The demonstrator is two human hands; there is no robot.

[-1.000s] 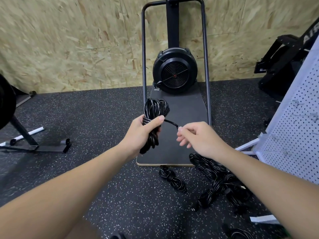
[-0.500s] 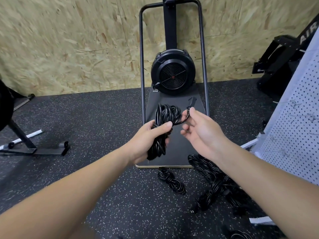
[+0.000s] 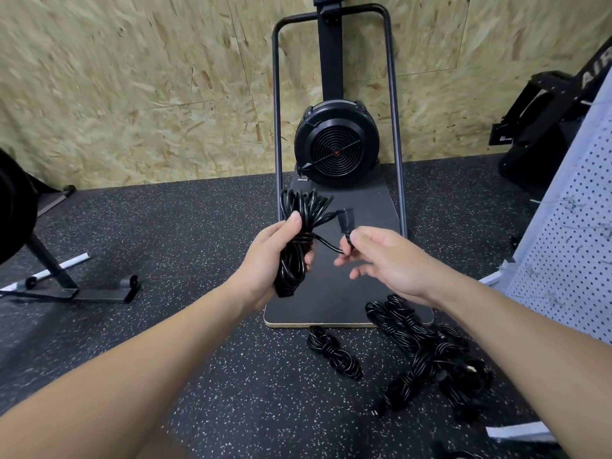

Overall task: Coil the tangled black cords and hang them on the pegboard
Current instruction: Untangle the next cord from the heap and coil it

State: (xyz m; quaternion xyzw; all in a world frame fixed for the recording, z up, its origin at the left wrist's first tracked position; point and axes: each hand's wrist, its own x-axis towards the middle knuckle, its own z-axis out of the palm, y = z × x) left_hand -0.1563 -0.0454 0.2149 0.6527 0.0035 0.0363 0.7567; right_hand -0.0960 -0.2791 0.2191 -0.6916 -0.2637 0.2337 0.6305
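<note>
Now, in the head view, our left hand [image 3: 271,256] grips a coiled black cord [image 3: 296,246] around its middle, thumb pressed over the wrap, the loops standing above the fist and hanging below it. A short free length of that cord runs from the wrap across to our right hand [image 3: 384,260], whose thumb and forefinger pinch it just below the plug [image 3: 344,220]; the plug stands up above the fingertips, and the other fingers of that hand hang loosely curled. Both hands are held in the air above the dark footboard [image 3: 344,293] of a fan-wheel exercise machine [image 3: 336,150] that stands against a chipboard wall [image 3: 132,94].

On the speckled rubber floor [image 3: 198,376], just in front of the footboard's near edge, lies a small cord bundle [image 3: 332,352]. To its right, partly overlapping the footboard's corner, lies a larger pile of black cords [image 3: 430,356], several bundles crossing one another. At the right edge of the view stands the white pegboard [image 3: 563,260], leaning away from us, well apart from the cord we hold. At the left edge a black metal stand [image 3: 66,286] rests on the floor.
</note>
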